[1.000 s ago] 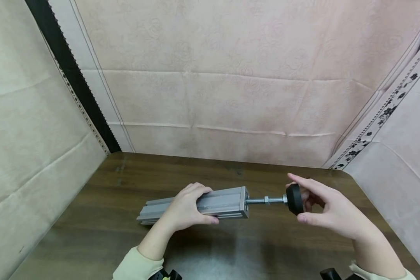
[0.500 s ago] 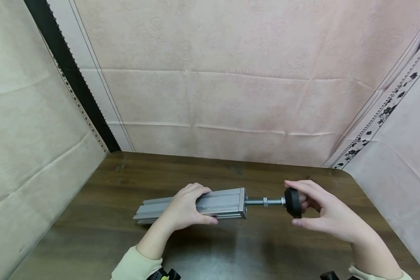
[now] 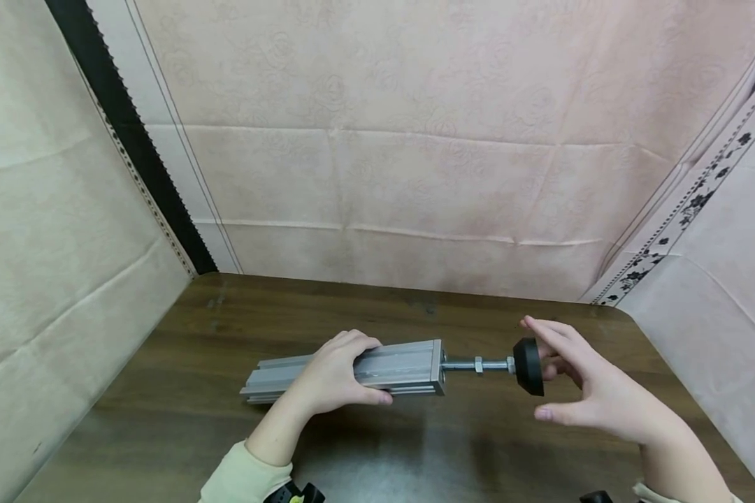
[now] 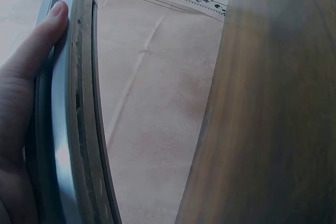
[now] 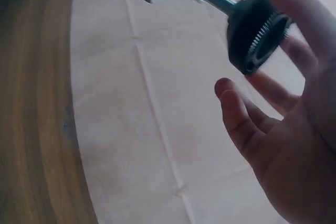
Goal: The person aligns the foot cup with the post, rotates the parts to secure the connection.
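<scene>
My left hand (image 3: 340,374) grips a grey aluminium extrusion (image 3: 409,363) around its middle, holding it above the table. In the left wrist view the thumb (image 4: 44,38) lies along the grooved side of the profile (image 4: 65,129). Out of the extrusion's right end comes a threaded rod (image 3: 462,365) carrying a hex nut (image 3: 478,365). A round black levelling foot (image 3: 528,367) is on the rod's far end. My right hand (image 3: 594,388) is around the foot, its thumb and forefinger spread off the rim. The right wrist view shows the foot's ribbed underside (image 5: 265,38); whether a rear finger touches it, I cannot tell.
A brown wooden table (image 3: 384,447) lies beneath both hands. Pale patterned cloth (image 3: 377,175) hangs behind it, with more cloth at the left (image 3: 69,279) and right (image 3: 730,279) sides.
Half a second ago my right thumb and fingers pinched the foot's rim; now they have spread off it. A second ago they were also spread. The left hand keeps its grip.
</scene>
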Tool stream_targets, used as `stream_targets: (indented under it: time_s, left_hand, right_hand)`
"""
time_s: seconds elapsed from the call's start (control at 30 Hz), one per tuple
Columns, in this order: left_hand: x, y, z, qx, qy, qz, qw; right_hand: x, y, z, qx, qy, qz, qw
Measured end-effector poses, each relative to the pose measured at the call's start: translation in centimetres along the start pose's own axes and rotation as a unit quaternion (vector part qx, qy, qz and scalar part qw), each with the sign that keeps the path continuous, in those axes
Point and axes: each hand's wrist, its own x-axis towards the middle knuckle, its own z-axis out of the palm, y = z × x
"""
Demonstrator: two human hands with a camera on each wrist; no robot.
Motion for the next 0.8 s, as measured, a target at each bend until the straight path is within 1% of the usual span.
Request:
stream_targets:
  time_s: [0.07, 0.17, 0.37, 0.43, 0.5, 0.6, 0.63, 0.7, 0.8]
  left_hand:
    - [0.1, 0.0, 0.0, -0.001, -0.004, -0.001, 1.0]
    - [0.1, 0.0, -0.1, 0.003, -0.01, -0.002, 0.9999]
    - [0.2, -0.1, -0.1, 0.007, -0.021, -0.007, 0.9997]
    - [0.2, -0.2, -0.2, 0.01, -0.023, -0.008, 0.9997]
    - [0.1, -0.3, -0.2, 0.013, -0.023, -0.008, 0.9996]
    - [0.1, -0.3, -0.2, 0.016, -0.018, -0.002, 0.9997]
    - [0.2, -0.3, -0.2, 0.016, -0.016, 0.0, 0.9997]
    - [0.2, -0.3, -0.2, 0.014, -0.013, 0.002, 0.9998]
    - [0.1, -0.3, -0.2, 0.009, -0.01, 0.0, 0.9999]
  right_hand:
    - [-0.3, 0.0, 0.1, 0.014, 0.0, -0.012, 1.0]
    - [-0.6, 0.2, 0.4, 0.011, 0.009, -0.015, 1.0]
    - [-0.3, 0.5, 0.9, 0.023, 0.027, -0.011, 0.999]
    - [-0.2, 0.4, 1.0, 0.018, 0.028, 0.01, 0.999]
    - [-0.2, 0.3, 1.0, -0.005, 0.03, 0.033, 0.999]
    - [-0.2, 0.3, 0.9, -0.041, 0.031, 0.056, 0.997]
    - [-0.2, 0.4, 0.8, -0.05, 0.029, 0.055, 0.997]
    - [-0.3, 0.6, 0.7, -0.05, 0.027, 0.034, 0.998]
    - [-0.4, 0.9, 0.7, 0.001, 0.016, 0.004, 1.0]
